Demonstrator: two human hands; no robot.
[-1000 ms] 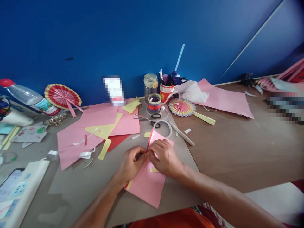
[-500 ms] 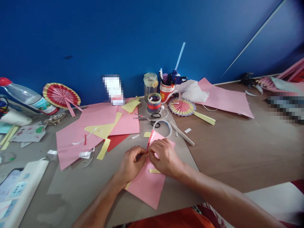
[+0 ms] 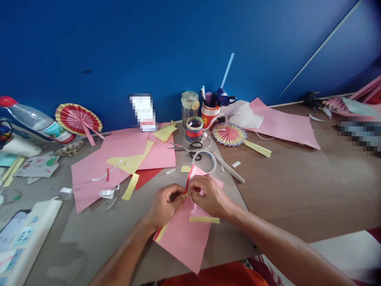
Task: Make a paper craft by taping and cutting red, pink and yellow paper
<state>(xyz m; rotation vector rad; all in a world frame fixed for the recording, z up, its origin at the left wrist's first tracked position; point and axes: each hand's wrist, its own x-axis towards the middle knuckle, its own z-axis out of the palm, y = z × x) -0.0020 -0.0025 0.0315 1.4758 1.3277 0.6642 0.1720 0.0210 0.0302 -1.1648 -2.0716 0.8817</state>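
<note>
A pink paper sheet (image 3: 184, 238) lies on the grey mat (image 3: 98, 234) in front of me, with a yellow strip (image 3: 204, 219) across it. My left hand (image 3: 165, 204) and my right hand (image 3: 208, 194) meet above it, both pinching a thin red paper strip (image 3: 189, 180) that rises between the fingertips. Fingers of both hands are closed on the strip. A red and yellow edge (image 3: 159, 233) peeks out under the sheet's left side.
Pink, yellow and red sheets (image 3: 119, 163) lie to the left. Scissors (image 3: 186, 149), a tape ring (image 3: 204, 161), a striped tape roll (image 3: 194, 129), a jar (image 3: 189, 104) and a pen cup (image 3: 210, 111) stand behind. Two paper fans (image 3: 77, 120) (image 3: 229, 134), a bottle (image 3: 35, 121) and another pink sheet (image 3: 282, 123) lie around.
The pink sheet has shifted slightly toward me and turned. More of the yellow strip shows under my right hand. Both hands stay pinched on the red strip.
</note>
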